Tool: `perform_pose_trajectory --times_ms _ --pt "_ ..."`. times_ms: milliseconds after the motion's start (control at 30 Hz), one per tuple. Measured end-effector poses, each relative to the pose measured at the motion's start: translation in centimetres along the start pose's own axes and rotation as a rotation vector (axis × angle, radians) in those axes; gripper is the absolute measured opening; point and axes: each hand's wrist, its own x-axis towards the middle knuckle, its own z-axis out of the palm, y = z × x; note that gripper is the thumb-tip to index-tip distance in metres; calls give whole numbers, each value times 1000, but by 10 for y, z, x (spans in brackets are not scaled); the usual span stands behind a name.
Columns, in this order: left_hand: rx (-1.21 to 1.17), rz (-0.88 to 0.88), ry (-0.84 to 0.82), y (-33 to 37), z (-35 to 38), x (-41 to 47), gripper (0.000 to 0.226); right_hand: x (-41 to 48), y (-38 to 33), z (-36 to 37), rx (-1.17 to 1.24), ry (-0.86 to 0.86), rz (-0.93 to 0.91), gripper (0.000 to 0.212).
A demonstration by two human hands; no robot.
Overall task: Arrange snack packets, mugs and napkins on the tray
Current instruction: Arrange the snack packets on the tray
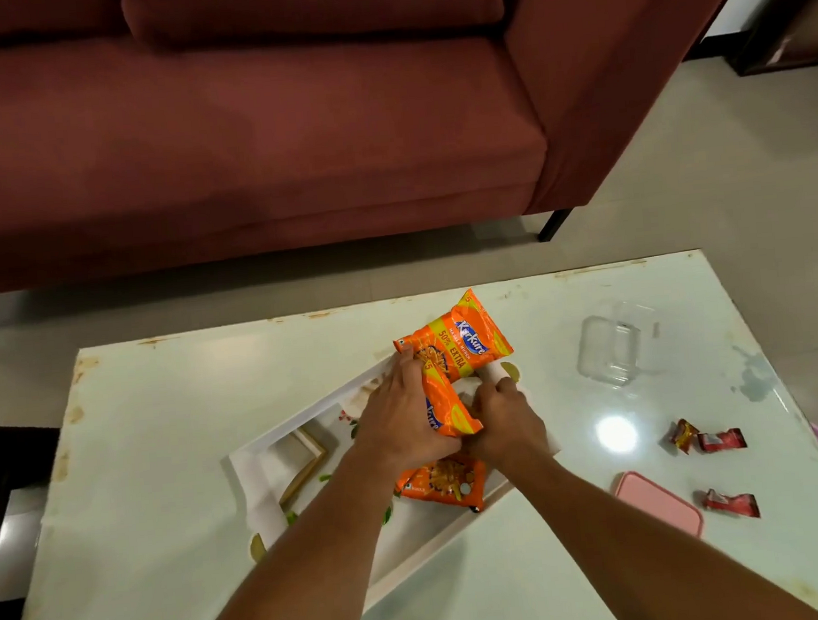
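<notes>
Your left hand curls closed on an orange Kurkure packet over the white tray, and your right hand pinches its lower edge. Another Kurkure packet overhangs the tray's rim at twelve o'clock. The table lies bare toward nine o'clock.

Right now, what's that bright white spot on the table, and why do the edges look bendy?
Head view: the spot is lamp glare on the glossy table; the wide-angle lens bends the table edges; the clear container looks faint and soft.
</notes>
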Motion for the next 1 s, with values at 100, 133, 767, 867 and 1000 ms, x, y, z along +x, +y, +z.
perform_pose_trajectory --times_ms 100,133,767,867,1000 --pt "-23 -10 -11 3 3 -5 133 -1 11 -13 125 -72 -48 24" --pt "-30 -13 -10 4 4 -6 127 -2 17 -18 185 -83 -60 18" --pt "-40 -34 124 20 17 -24 118 -22 71 -36 406 205 314 22" --pt "-54 -35 217 24 16 -22 118 -25 71 -39 358 208 339 31" --pt "-69 -66 315 34 13 -14 122 -25 73 -42 328 230 368 40"
